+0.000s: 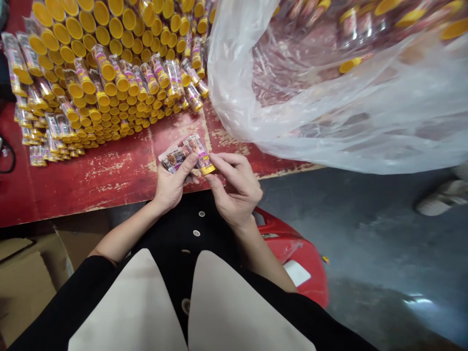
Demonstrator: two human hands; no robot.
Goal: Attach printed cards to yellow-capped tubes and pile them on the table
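A small clear tube with a yellow cap and a printed label (199, 152) is held between both hands, just over the table's front edge. My left hand (171, 187) is closed, its thumb against the tube's side, and also grips some printed labels (172, 160) that stick out to the left. With thumb and fingertips, my right hand (236, 187) pinches the tube near its yellow cap. Beyond the hands, a large stack of similar capped tubes (120, 83) lies with most yellow ends facing me.
A big translucent plastic bag (237, 97) holding more yellow-capped tubes spreads over the right of the worn red table (120, 170). Below right stands a red plastic stool (310, 263). Cardboard (25, 292) sits at lower left. A shoe (438, 197) rests on the grey floor.
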